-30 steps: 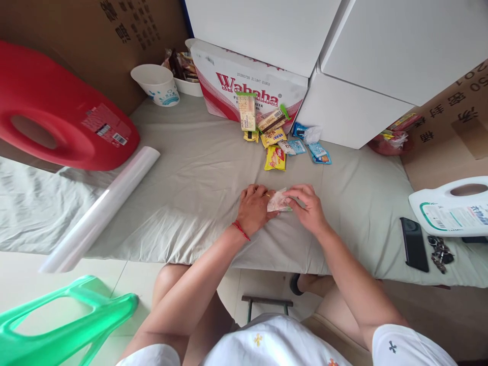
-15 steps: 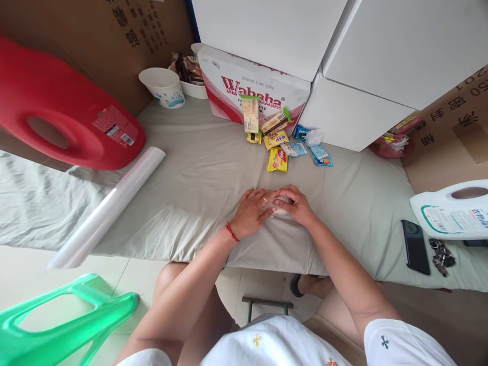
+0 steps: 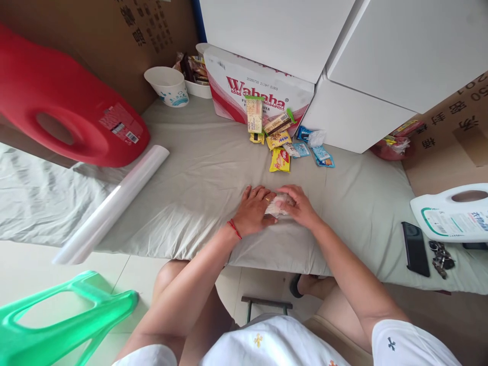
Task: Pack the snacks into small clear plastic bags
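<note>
A small clear-wrapped packet with pale contents lies on the grey cloth between my hands. My left hand, with a red string at the wrist, rests flat at its left edge, fingers spread. My right hand is curled round the packet's right side, thumb and fingers on it. Beyond my hands sit small snack packs: a yellow one, an upright bar against a Wahaha box, a tilted bar and blue packs.
At the left are a red jug, a plastic roll, a paper cup and a green stool. To the right lie a white bottle, a phone and keys. White cabinets stand behind.
My left thumb has moved off the packet toward the near side, and more of the packet shows between my hands. The view has shifted slightly.
</note>
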Demonstrator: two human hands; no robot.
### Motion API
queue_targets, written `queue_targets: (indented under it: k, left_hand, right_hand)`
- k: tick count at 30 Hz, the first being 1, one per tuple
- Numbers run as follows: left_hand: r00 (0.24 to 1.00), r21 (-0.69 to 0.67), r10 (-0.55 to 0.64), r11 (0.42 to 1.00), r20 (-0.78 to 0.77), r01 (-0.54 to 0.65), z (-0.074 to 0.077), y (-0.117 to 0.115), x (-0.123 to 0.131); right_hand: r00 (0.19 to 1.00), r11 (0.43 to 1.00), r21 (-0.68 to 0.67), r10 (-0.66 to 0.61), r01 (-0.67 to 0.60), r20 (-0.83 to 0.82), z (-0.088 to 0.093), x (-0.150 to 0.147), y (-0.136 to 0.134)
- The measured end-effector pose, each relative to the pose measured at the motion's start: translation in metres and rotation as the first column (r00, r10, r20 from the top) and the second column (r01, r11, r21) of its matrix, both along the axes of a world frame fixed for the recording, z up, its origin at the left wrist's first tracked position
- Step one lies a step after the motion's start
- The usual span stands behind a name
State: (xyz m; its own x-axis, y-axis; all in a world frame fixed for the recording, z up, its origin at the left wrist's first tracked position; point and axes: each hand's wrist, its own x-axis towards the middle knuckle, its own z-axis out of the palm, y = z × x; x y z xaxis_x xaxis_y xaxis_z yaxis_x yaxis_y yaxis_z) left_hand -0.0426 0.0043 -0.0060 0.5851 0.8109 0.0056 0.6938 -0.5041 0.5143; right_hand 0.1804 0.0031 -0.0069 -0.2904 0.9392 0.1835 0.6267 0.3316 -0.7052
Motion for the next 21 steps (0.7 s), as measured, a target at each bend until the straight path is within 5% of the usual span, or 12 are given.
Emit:
queue_targets:
  k: [4, 11, 21]
  left_hand:
    - [0.998, -0.035, -0.063, 0.997, 0.03, 0.064, -0.002, 0.002, -0.006]
    - [0.999, 0.101, -0.036, 0.994, -0.021, 0.038, -0.012, 0.001, 0.001]
    - [1.0, 0.118, -0.007, 0.993, -0.007, 0.008, -0.01, 0.002, 0.006]
  right_hand:
    - [0.981, 0.986, -0.031, 0.163, -0.161, 0.108, -0.003, -0.001, -0.005]
    - [0.882, 0.93, -0.06, 0.364, -0.364, 0.298, 0.0, 0.019, -0.003]
    - [0.879, 0.936, -0.063, 0.347, -0.345, 0.327, -0.001, 0.016, 0.0]
